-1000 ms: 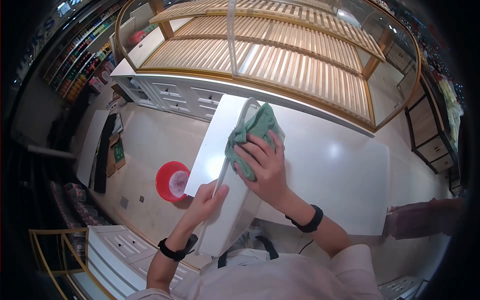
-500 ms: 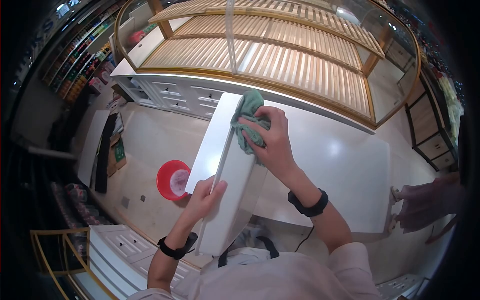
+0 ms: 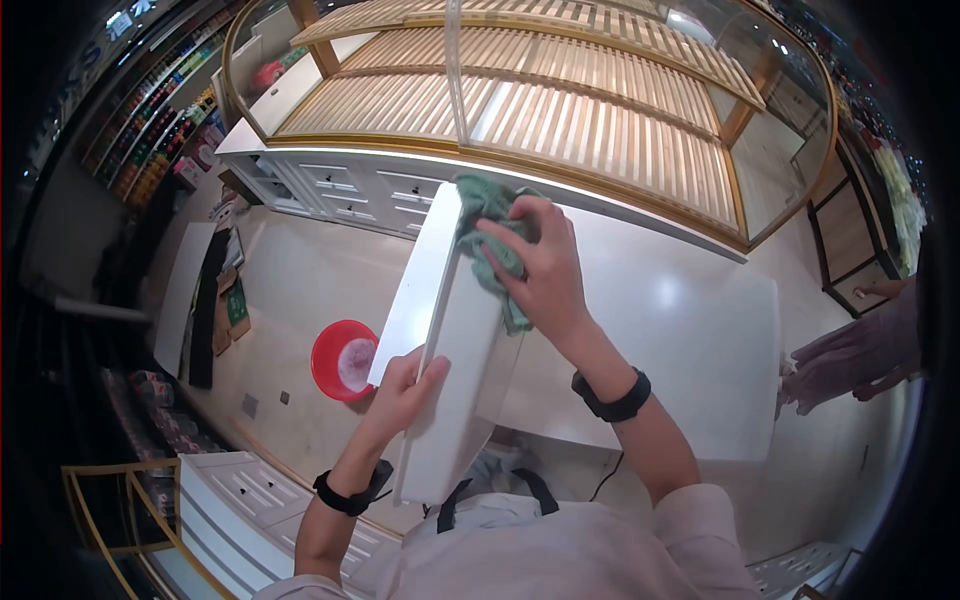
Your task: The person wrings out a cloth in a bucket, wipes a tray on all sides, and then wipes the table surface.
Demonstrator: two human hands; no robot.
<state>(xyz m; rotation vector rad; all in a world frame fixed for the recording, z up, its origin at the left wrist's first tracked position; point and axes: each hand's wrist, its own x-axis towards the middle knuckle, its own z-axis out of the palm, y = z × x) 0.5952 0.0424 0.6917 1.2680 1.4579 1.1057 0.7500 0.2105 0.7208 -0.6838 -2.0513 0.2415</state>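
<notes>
A crumpled green cloth [image 3: 480, 205] is in my right hand [image 3: 545, 265], whose fingers press it onto the far end of a long white box-shaped piece [image 3: 455, 390]. The piece stands tilted in front of me, and a bright flat white panel [image 3: 412, 300] runs along its left side. My left hand [image 3: 400, 402] grips the near part of its left edge, thumb on top and fingers partly hidden beneath. To the right of the piece spreads a white tabletop [image 3: 650, 340].
A red bucket [image 3: 325, 360] with sudsy water stands on the floor at left. Ahead is a glass display case [image 3: 590, 140] with slatted wooden shelves over white drawers [image 3: 350, 190]. Another person [image 3: 855, 350] stands at right. Flattened cardboard [image 3: 235, 305] lies at far left.
My right hand has shifted the cloth slightly left over the far end of the white piece. My left hand keeps its hold. The person at right has moved an arm.
</notes>
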